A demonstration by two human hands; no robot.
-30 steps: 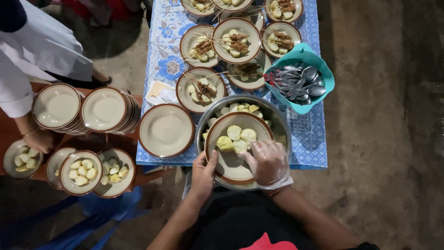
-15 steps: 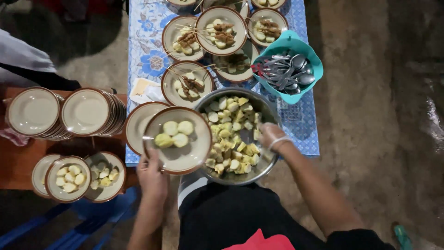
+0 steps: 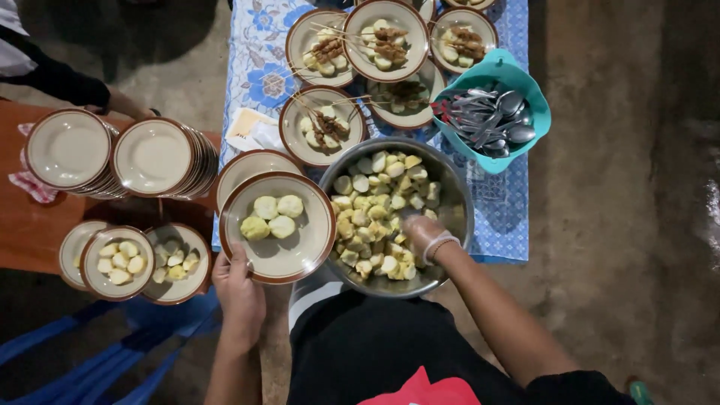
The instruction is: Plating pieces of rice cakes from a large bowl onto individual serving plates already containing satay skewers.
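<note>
My left hand (image 3: 238, 289) grips the near rim of a brown-rimmed plate (image 3: 300, 251) that carries three pale rice-cake pieces (image 3: 271, 216). It hangs left of a large metal bowl (image 3: 454, 196) full of cut rice-cake pieces (image 3: 375, 195). My right hand (image 3: 424, 234), in a thin clear glove, reaches down into the bowl among the pieces. Whether it holds any piece is hidden by the fingers.
Filled plates with skewers (image 3: 324, 125) crowd the blue floral tablecloth (image 3: 259, 71). A teal basket of spoons (image 3: 491, 112) stands at right. Stacks of bare plates (image 3: 112, 154) and filled plates (image 3: 135, 259) rest on a wooden bench at left. Another person's dark sleeve (image 3: 52, 75) reaches in.
The plate was over the bowl a second ago; my left hand moved it left, off the bowl. My right hand left the plate and went down into the bowl's pieces.
</note>
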